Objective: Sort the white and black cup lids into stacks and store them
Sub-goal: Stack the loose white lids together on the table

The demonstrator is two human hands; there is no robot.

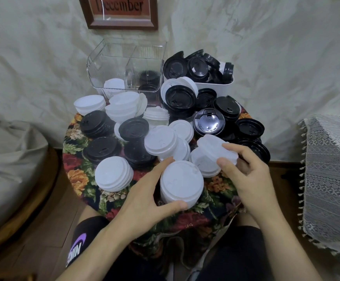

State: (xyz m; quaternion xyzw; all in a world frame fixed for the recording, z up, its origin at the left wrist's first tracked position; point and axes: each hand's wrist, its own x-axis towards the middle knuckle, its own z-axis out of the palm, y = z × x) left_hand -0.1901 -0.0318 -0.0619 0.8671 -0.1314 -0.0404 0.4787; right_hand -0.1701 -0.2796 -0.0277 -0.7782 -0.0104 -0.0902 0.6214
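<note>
Floral table [76, 178]; left fingers [166, 161] grip white stack [182, 184]; right fingers [231, 148] pinch white lids [211, 144].

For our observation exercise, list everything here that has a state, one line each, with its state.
left hand, grips tall white stack
right hand, pinches tilted white lids
tall white stack, upright, held
tilted white lids, held
clear bin, open, few lids inside
white tub, open, heaped with black lids
</note>
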